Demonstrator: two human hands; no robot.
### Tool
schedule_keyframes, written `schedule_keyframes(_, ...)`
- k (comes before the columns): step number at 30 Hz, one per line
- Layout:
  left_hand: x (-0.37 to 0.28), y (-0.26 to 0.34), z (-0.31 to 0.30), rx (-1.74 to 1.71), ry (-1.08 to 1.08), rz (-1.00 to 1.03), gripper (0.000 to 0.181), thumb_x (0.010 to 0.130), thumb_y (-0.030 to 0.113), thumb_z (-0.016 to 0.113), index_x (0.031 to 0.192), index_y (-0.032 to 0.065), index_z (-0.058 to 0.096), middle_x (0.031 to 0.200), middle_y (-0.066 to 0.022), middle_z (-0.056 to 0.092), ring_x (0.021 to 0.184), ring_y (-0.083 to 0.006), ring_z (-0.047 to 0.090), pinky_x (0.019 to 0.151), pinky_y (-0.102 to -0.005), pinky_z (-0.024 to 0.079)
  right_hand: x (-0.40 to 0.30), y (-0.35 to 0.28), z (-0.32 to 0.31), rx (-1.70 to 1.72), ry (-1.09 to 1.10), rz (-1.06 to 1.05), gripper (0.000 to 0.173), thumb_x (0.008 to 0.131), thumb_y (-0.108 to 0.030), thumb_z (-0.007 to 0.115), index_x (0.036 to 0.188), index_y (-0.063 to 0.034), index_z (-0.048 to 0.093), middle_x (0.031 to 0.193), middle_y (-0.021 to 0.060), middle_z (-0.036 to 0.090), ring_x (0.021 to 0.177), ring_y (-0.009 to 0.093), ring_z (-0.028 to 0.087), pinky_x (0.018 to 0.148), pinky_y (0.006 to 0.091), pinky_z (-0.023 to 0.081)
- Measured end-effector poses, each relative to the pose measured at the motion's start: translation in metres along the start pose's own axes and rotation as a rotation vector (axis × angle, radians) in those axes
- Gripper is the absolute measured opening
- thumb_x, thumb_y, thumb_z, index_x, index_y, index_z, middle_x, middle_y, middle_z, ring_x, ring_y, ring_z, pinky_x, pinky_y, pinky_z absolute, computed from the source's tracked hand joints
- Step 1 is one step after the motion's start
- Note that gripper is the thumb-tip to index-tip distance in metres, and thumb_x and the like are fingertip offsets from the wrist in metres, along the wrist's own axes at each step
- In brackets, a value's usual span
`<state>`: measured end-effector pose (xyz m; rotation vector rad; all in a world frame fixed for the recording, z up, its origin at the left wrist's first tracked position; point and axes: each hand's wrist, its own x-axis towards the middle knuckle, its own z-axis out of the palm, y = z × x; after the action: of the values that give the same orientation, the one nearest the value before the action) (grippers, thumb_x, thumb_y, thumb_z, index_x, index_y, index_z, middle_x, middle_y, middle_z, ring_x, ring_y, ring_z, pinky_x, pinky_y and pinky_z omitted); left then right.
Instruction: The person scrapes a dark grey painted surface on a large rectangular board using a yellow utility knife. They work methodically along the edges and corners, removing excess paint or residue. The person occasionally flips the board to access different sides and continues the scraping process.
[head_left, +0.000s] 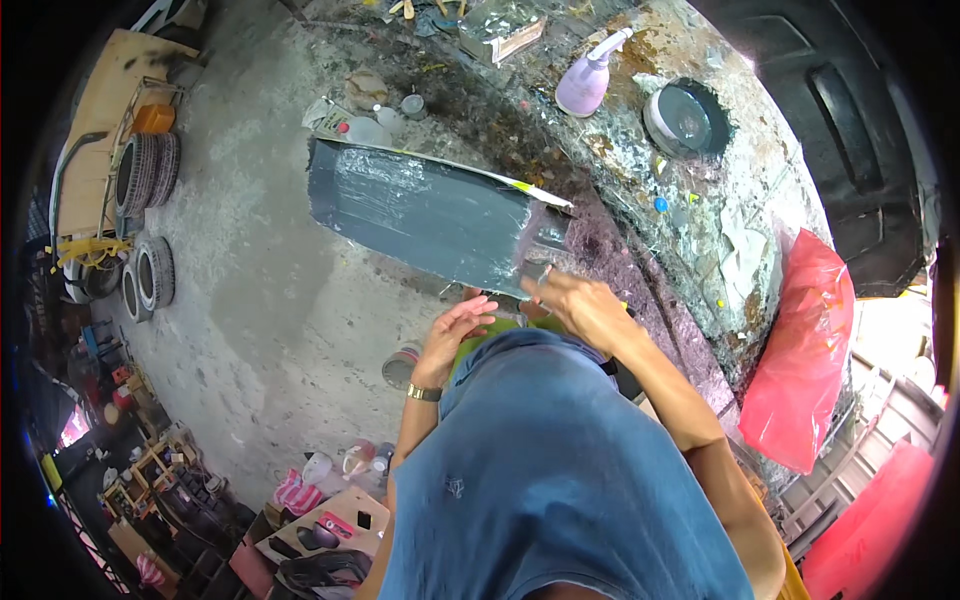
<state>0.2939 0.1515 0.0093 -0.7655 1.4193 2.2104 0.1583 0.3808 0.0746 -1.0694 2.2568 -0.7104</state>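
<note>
A long dark grey moulded panel (427, 210) with ragged, fibrous edges, apparently fibreglass, lies before me. Pale scuffs mark its far left part, and a white and yellow strip (517, 184) runs along its far edge. My left hand (459, 324), with a metal-band watch (425, 392) on the wrist, is at the panel's near edge, fingers slightly bent and apart, nothing seen in it. At the near right corner is my right hand (581, 304), slightly blurred, its fingers curled. A thin pale strand or sliver shows at its fingertips; whether it is gripped is unclear.
A stained work surface (697, 232) at right bears a purple spray bottle (583, 84), a round basin (686, 120) with liquid and a red plastic bag (802, 360). Plastic bottles (371, 129) stand beyond the panel. Tyres (146, 176) stand at far left; a can (401, 367) is by my left arm.
</note>
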Motion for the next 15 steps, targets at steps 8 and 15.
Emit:
schedule_keyframes(8, 0.005, 0.001, -0.003, -0.024, -0.028, 0.038, 0.035, 0.098, 0.010, 0.049, 0.131, 0.0019, 0.053, 0.130, -0.0130, 0.059, 0.108, -0.0175, 0.062, 0.091, -0.0293, 0.049, 0.009, -0.003, -0.002, 0.062, -0.060, 0.016, 0.048, 0.080, -0.008, 0.063, 0.127, -0.0121, 0.058, 0.100, 0.0128, 0.056, 0.087, 0.032, 0.063, 0.073, 0.0432, 0.053)
schedule_keyframes(15, 0.000, -0.001, -0.014, 0.035, 0.015, 0.063, 0.035, 0.097, 0.013, 0.051, 0.130, 0.0018, 0.054, 0.126, -0.0121, 0.062, 0.106, -0.0166, 0.063, 0.090, -0.0285, 0.049, 0.012, -0.009, -0.004, 0.048, -0.119, 0.099, 0.040, 0.091, -0.015, 0.056, 0.130, -0.0137, 0.056, 0.102, 0.0111, 0.056, 0.091, 0.033, 0.062, 0.079, 0.0444, 0.051)
